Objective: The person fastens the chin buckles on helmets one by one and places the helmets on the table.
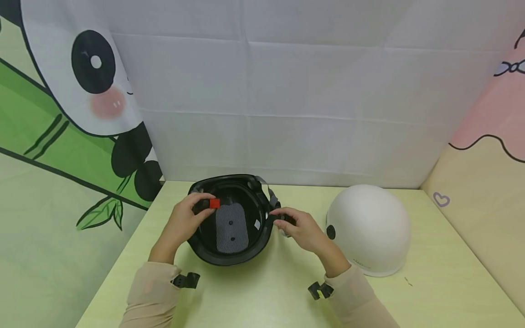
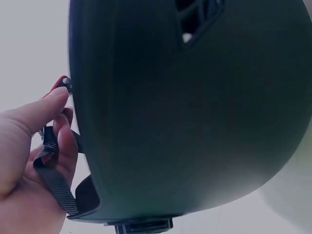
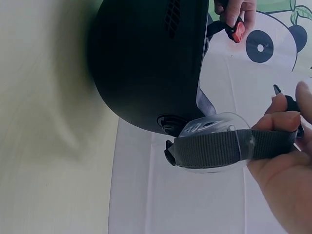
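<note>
A black helmet (image 1: 256, 241) lies upside down on the table, its padded inside facing up. Over its left rim my left hand (image 1: 184, 221) pinches a black buckle part with a red piece (image 1: 214, 203); a black strap (image 2: 53, 187) trails from those fingers in the left wrist view. At the right rim my right hand (image 1: 303, 230) grips the other strap's end. The right wrist view shows this ribbed grey strap (image 3: 209, 150) passing through a clear plastic piece (image 3: 219, 122), with a black buckle part (image 3: 291, 105) between the fingers. The two buckle parts are apart.
A white helmet (image 1: 371, 228) sits dome-up on the table (image 1: 246, 296), right of my right forearm. Behind the table hangs a white cloth (image 1: 295, 91). A cartoon panda print (image 1: 106, 105) covers the left side.
</note>
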The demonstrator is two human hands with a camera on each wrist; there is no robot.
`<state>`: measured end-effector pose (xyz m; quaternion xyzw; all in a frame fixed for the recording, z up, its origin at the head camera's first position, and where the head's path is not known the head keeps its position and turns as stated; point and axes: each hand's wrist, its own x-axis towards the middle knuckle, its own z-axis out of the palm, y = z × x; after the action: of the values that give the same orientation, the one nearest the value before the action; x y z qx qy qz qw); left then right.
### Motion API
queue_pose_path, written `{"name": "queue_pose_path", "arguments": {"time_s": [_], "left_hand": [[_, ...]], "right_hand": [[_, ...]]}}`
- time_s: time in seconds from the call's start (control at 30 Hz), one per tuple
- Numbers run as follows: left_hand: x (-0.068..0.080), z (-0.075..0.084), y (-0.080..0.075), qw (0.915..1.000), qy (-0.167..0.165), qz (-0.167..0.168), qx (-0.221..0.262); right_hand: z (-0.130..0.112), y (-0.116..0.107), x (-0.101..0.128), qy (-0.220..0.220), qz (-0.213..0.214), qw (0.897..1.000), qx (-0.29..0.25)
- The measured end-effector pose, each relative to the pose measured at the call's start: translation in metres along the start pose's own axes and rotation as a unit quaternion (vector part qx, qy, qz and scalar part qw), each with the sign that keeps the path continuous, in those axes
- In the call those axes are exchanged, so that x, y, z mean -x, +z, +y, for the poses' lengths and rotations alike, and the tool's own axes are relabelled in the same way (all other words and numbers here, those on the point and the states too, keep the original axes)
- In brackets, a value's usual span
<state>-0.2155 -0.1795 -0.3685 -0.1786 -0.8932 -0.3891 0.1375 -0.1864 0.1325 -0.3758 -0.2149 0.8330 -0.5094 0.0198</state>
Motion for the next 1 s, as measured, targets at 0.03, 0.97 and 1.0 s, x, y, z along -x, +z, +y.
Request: {"name": "queue_pose_path", "arguments": {"time_s": [0.03,0.97,1.0], "left_hand": [[0.000,0.000,0.000,1.0000,-0.003,0.002,-0.001],[-0.001,-0.002,0.016,0.9964,0.067,0.038,0.036],[-0.001,-0.002,0.016,0.9964,0.066,0.037,0.039]], "right_hand": [[0.000,0.000,0.000,0.002,0.004,1.000,0.009],[-0.015,0.017,-0.042,-0.020,-0.054,0.998,0.001],[-0.015,0.019,-0.043,-0.019,-0.053,0.998,0.005]]}}
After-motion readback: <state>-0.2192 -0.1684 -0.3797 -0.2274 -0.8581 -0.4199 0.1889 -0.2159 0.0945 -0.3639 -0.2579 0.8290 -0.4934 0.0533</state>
